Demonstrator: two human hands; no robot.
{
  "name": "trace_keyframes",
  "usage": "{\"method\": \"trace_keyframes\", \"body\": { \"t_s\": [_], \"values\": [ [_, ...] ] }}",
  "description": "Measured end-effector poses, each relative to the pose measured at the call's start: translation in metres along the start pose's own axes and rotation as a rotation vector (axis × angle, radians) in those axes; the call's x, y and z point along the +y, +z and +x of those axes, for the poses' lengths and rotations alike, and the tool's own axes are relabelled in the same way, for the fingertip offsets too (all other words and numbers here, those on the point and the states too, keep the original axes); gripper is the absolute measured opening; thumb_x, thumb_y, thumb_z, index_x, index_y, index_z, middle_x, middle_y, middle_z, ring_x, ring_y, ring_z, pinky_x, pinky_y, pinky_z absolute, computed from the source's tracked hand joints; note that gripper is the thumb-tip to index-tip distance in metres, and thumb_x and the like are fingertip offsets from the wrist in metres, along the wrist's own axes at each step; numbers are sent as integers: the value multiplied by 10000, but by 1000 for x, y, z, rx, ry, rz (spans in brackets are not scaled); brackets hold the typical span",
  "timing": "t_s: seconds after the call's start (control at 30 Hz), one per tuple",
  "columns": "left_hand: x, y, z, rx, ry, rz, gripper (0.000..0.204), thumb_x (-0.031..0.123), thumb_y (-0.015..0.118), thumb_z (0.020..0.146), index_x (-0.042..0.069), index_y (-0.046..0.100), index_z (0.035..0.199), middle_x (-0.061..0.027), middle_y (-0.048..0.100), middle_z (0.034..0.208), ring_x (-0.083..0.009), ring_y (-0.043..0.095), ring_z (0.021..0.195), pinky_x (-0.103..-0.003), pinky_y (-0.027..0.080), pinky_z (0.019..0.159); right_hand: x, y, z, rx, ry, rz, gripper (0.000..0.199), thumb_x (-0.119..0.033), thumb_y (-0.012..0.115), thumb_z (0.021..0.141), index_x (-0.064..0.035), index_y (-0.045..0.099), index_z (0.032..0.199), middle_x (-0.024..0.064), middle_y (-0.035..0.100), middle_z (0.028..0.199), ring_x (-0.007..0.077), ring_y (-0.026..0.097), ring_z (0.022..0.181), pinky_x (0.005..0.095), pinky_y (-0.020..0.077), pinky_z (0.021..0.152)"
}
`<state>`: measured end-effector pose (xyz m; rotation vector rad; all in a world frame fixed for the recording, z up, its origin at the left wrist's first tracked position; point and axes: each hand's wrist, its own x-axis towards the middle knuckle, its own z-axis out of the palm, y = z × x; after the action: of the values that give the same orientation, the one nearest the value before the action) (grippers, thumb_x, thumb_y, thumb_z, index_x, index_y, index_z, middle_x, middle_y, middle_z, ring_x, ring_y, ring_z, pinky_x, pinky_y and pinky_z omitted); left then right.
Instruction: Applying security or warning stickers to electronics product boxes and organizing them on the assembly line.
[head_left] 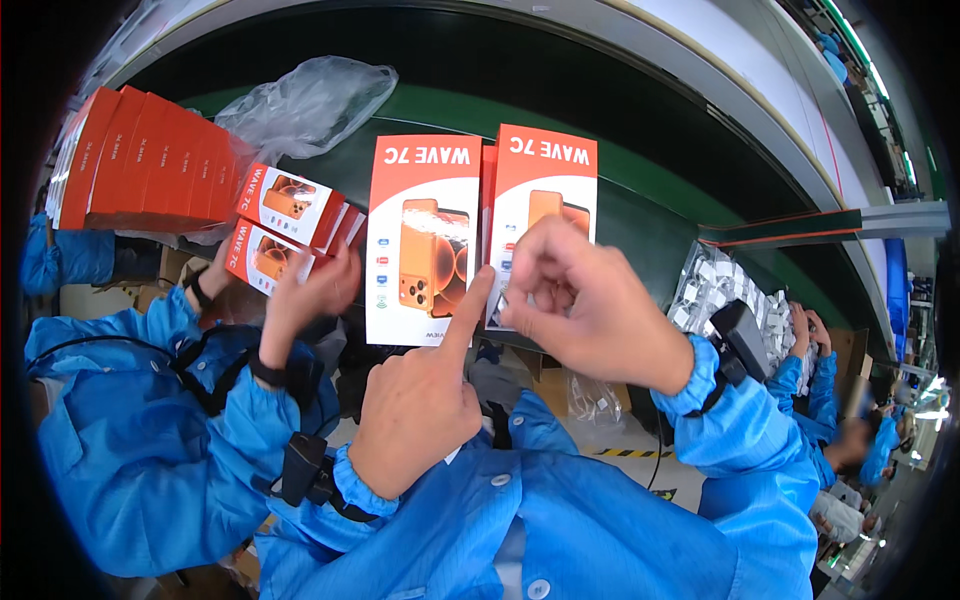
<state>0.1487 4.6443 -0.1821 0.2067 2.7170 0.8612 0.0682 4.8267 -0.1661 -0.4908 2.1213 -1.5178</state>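
Two red-and-white phone boxes, a left box [422, 300] and a right box [546, 172], lie side by side on the dark bench. Each has a picture of an orange phone on its face. Between them shows a narrow red strip. My left hand [418, 405] points with its index finger stretched out, the tip at the left box's right edge; its other fingers are folded. Over the lower part of the right box, my right hand [590, 305] is closed, thumb and fingers curled together in a pinch. Whatever may be between those fingertips is too small to make out.
At left, a co-worker's hands [300, 295] handle smaller stacked phone boxes [285, 197]. Behind them stands a row of red boxes [160, 160] beside a clear plastic bag [310, 105]. On the right, another person's hands touch a bag of small white pieces [725, 285].
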Motion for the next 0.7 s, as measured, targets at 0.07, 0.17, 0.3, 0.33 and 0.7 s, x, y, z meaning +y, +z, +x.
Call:
{"method": "trace_keyframes", "body": {
  "t_s": [0.07, 0.17, 0.3, 0.33, 0.7],
  "values": [
    [-1, 1, 0, 24, 8, -14, 929, -1, 556, 669, 177, 225, 1519, -191, 595, 588, -386, 601, 528, -504, 488, 526, -1, 2, 1, -28, -38, -163, 249, 28, 686, 811, -57, 483, 926, 26, 580, 778, 107, 582, 687, 239, 477, 626],
    [-2, 2, -1, 35, -12, -16, 922, 1, 556, 672, 181, 235, 1517, -193, 591, 583, -386, 600, 525, -504, 486, 519, -1, 2, 3, -40, -49, -274, 256, 28, 683, 801, -56, 481, 932, 34, 593, 750, 112, 582, 677, 249, 466, 607],
    [-2, 0, -2, 15, -3, -28, 923, 3, 558, 671, 175, 232, 1518, -192, 587, 580, -386, 599, 522, -509, 485, 517, -4, 1, 8, -47, -14, -290, 258, 25, 684, 786, -54, 486, 932, 45, 613, 739, 118, 589, 662, 256, 461, 593],
    [-3, 0, -1, 6, -7, -41, 922, 3, 558, 672, 173, 232, 1518, -191, 586, 579, -385, 599, 522, -510, 485, 517, -3, 2, 9, -49, -10, -291, 258, 25, 684, 786, -54, 486, 932, 45, 613, 739, 118, 589, 662, 256, 461, 593],
    [-7, 2, -1, 2, 6, -63, 923, 13, 565, 668, 169, 232, 1514, -198, 593, 590, -398, 602, 537, -524, 490, 538, -1, 6, 11, -9, -66, -389, 213, 15, 661, 774, -48, 503, 903, 50, 602, 710, 151, 586, 627, 266, 462, 585]
  ]
}}
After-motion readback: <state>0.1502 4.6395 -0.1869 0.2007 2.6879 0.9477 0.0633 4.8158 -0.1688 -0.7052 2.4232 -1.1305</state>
